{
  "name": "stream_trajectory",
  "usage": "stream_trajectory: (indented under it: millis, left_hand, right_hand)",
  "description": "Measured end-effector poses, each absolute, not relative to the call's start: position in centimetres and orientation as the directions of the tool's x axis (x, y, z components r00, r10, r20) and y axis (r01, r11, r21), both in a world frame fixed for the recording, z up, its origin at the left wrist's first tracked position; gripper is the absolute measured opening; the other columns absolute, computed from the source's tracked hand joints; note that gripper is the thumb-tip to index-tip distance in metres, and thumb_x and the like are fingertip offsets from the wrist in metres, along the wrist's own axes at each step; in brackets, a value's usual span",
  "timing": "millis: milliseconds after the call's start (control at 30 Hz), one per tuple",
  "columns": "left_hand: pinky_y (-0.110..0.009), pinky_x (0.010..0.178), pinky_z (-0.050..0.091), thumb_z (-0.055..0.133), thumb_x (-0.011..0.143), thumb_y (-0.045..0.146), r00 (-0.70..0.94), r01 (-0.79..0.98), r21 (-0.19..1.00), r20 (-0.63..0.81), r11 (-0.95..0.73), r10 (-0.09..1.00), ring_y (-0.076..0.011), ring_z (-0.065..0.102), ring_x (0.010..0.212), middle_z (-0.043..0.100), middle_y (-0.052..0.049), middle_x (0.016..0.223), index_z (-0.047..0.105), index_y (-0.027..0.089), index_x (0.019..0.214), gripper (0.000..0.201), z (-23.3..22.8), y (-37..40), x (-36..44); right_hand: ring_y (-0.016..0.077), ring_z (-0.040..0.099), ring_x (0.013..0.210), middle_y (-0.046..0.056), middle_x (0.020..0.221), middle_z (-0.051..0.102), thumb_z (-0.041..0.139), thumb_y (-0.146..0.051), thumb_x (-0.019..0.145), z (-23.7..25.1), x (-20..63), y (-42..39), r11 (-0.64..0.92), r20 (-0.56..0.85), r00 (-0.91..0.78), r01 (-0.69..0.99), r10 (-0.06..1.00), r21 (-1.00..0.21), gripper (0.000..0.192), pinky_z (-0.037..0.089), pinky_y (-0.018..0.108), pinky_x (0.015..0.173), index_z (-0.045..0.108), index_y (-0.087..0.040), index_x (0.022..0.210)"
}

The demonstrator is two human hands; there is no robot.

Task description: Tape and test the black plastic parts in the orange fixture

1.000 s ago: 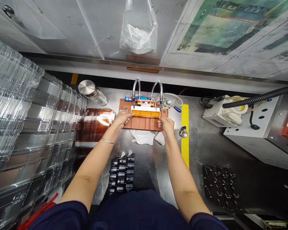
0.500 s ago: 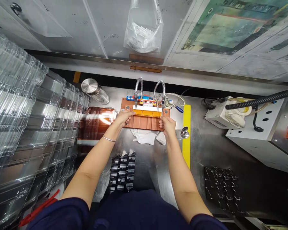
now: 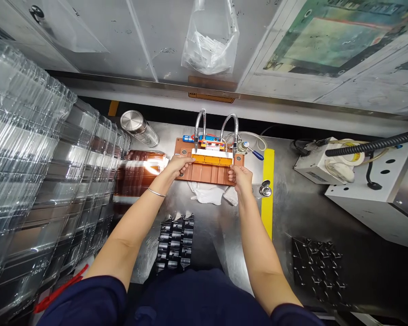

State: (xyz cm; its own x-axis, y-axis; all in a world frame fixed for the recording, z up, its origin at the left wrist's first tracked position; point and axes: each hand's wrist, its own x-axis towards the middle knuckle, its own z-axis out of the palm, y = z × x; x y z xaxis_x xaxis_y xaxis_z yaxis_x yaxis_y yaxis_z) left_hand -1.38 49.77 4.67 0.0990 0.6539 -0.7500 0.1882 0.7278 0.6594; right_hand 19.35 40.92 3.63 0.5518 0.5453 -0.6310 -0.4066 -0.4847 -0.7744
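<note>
Both hands, left hand [image 3: 179,165] and right hand [image 3: 240,176], pinch the yellow strip's [image 3: 212,160] ends between them.

Brushed glossy steel bench [image 3: 302,213], clear shiny plastic trays [image 3: 37,172], matt brown fixture [image 3: 207,173]

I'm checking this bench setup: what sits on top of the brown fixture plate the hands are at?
On the brown fixture plate lies a yellow strip, under two metal goosenecks. The left hand and right hand cover its ends. A white cloth shows below it.
</note>
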Motion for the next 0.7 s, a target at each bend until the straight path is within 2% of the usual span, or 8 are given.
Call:
stream_trajectory:
  millis: [67,133,267,400,500,600,633,700]
  left_hand:
    - [-0.015,0.030,0.019,0.080,0.063,0.024,0.119,0.209,0.645,-0.763,0.735,0.635,-0.0014,0.031,0.030,0.041,0.007,0.036,0.049,0.014,0.054,0.033,4.6,50.1,-1.6]
    - [-0.015,0.032,0.028,0.082,0.061,0.024,0.171,0.254,0.625,-0.781,0.739,0.601,-0.0034,0.040,0.033,0.050,0.004,0.041,0.053,0.013,0.057,0.031,4.4,50.6,-2.1]
    - [-0.019,0.047,0.049,0.083,0.060,0.023,0.297,0.302,0.623,-0.780,0.721,0.550,-0.0104,0.061,0.049,0.066,-0.005,0.060,0.061,0.010,0.070,0.028,4.3,51.4,-3.4]
    - [-0.018,0.053,0.053,0.079,0.066,0.018,0.318,0.245,0.669,-0.739,0.701,0.594,-0.0096,0.063,0.053,0.068,-0.006,0.066,0.063,0.009,0.074,0.020,5.1,50.3,-4.7]
    - [-0.017,0.045,0.048,0.068,0.078,0.019,0.235,0.187,0.715,-0.699,0.674,0.676,-0.0067,0.057,0.044,0.065,-0.003,0.060,0.060,0.010,0.071,0.014,5.6,47.8,-5.3]
    - [-0.016,0.039,0.042,0.061,0.082,0.017,0.144,0.150,0.715,-0.699,0.683,0.700,-0.0053,0.052,0.039,0.062,0.000,0.057,0.056,0.012,0.071,0.013,5.8,44.8,-5.1]
    - [-0.016,0.039,0.041,0.061,0.082,0.016,0.129,0.142,0.708,-0.706,0.692,0.696,-0.0051,0.051,0.038,0.061,0.001,0.057,0.055,0.012,0.071,0.013,5.8,43.9,-5.0]
    - [-0.016,0.040,0.041,0.063,0.080,0.018,0.130,0.130,0.701,-0.714,0.702,0.688,-0.0050,0.050,0.039,0.061,0.001,0.058,0.054,0.013,0.071,0.014,6.0,42.3,-4.8]
  right_hand:
    - [0.0067,0.047,0.032,-0.001,0.044,0.058,0.069,-0.017,0.069,3.8,19.7,40.8,-0.528,-0.675,0.500,-0.422,0.543,-0.737,0.020,0.040,0.014,0.030,0.052,-0.015,0.059]
    - [0.0086,0.052,0.035,0.001,0.047,0.061,0.071,-0.017,0.070,4.0,20.3,40.8,-0.578,-0.724,0.431,-0.437,0.539,-0.690,0.019,0.044,0.016,0.032,0.055,-0.014,0.061]
    - [0.0103,0.058,0.042,0.003,0.055,0.065,0.075,-0.017,0.069,4.1,21.6,41.2,-0.611,-0.765,0.337,-0.462,0.549,-0.643,0.019,0.049,0.018,0.038,0.057,-0.013,0.064]
    - [0.0097,0.062,0.054,0.001,0.065,0.067,0.076,-0.022,0.067,3.6,20.1,38.4,-0.467,-0.643,0.421,-0.451,0.640,-0.760,0.020,0.052,0.017,0.049,0.061,-0.014,0.076]
    - [0.0115,0.063,0.064,0.000,0.072,0.066,0.074,-0.035,0.066,2.5,14.6,31.6,-0.401,-0.477,0.472,-0.258,0.742,-0.879,0.035,0.053,0.022,0.058,0.062,-0.017,0.092]
    - [0.0198,0.065,0.081,0.007,0.102,0.066,0.077,-0.043,0.058,1.0,7.6,23.3,-0.539,-0.514,0.291,0.009,0.807,-0.842,0.063,0.055,0.034,0.071,0.057,-0.021,0.113]
    - [0.0237,0.063,0.096,0.008,0.116,0.062,0.080,-0.042,0.054,0.4,5.8,21.1,-0.554,-0.532,0.179,0.108,0.828,-0.825,0.075,0.053,0.038,0.080,0.052,-0.025,0.122]
    - [0.0304,0.057,0.109,0.008,0.120,0.060,0.084,-0.040,0.045,-0.8,3.8,17.9,-0.586,-0.574,0.125,0.242,0.809,-0.773,0.082,0.049,0.044,0.090,0.054,-0.025,0.120]
